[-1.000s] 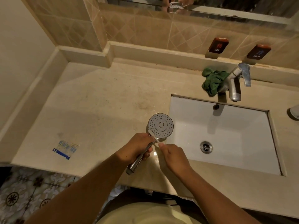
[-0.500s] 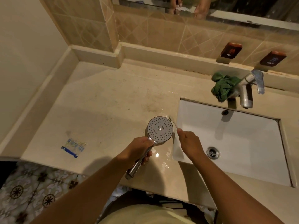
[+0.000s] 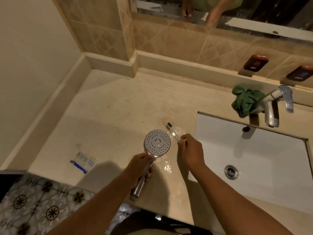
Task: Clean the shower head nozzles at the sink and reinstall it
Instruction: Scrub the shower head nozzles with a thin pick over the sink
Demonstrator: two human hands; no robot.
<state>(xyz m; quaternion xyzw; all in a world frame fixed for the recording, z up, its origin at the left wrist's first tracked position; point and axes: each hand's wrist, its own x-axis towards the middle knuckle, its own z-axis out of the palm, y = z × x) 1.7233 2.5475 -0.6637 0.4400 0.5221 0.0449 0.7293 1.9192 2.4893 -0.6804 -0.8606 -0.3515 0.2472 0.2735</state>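
Note:
My left hand (image 3: pixel 140 165) grips the chrome handle of the shower head (image 3: pixel 157 144), whose round nozzle face points up over the beige counter (image 3: pixel 110 116). To its right, my right hand (image 3: pixel 190 152) pinches the clear handle of a toothbrush (image 3: pixel 172 131). The brush's dark bristle end points away to the upper left, lying low over a wet patch of counter, just clear of the shower head's rim. The white sink basin (image 3: pixel 254 150) lies to the right.
A chrome faucet (image 3: pixel 276 106) stands behind the basin with a crumpled green cloth (image 3: pixel 247 102) beside it. A blue-printed wrapper (image 3: pixel 83 163) lies on the counter's left front. Hot and cold signs sit on the back ledge. Patterned floor tiles show at lower left.
My right hand has drawn the toothbrush off the nozzle face and out to the right of the shower head, lowering it toward the wet counter. The left hand keeps holding the handle.

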